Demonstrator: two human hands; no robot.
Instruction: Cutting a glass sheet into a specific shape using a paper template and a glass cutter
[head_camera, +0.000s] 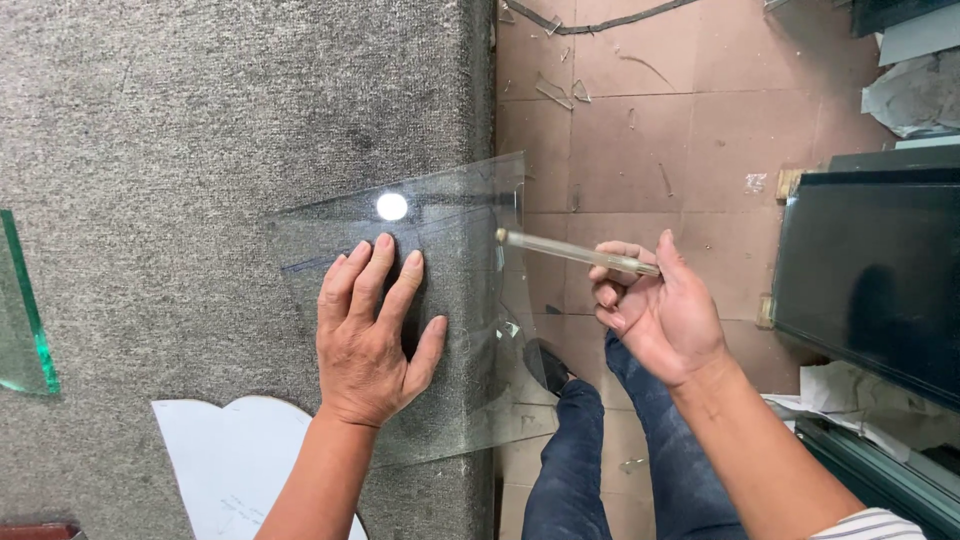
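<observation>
The left hand (370, 330) lies flat, palm down, just left of the frame's centre, fingers pointing up and slightly spread, thumb angled out to the right. Its bare forearm runs down to the bottom edge. The right hand (655, 305), right of centre, is curled in a pinch grip, palm turned left; its forearm slants toward the lower right corner.

Glossy clear glass pane (440, 300), rough carpet (200, 120)

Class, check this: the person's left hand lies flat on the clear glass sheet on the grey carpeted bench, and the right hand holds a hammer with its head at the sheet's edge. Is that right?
Not quite. The right hand holds a slim glass cutter, not a hammer, as the head view shows. The rest stands: the left hand lies flat on the glass sheet on the grey carpeted bench.
</observation>
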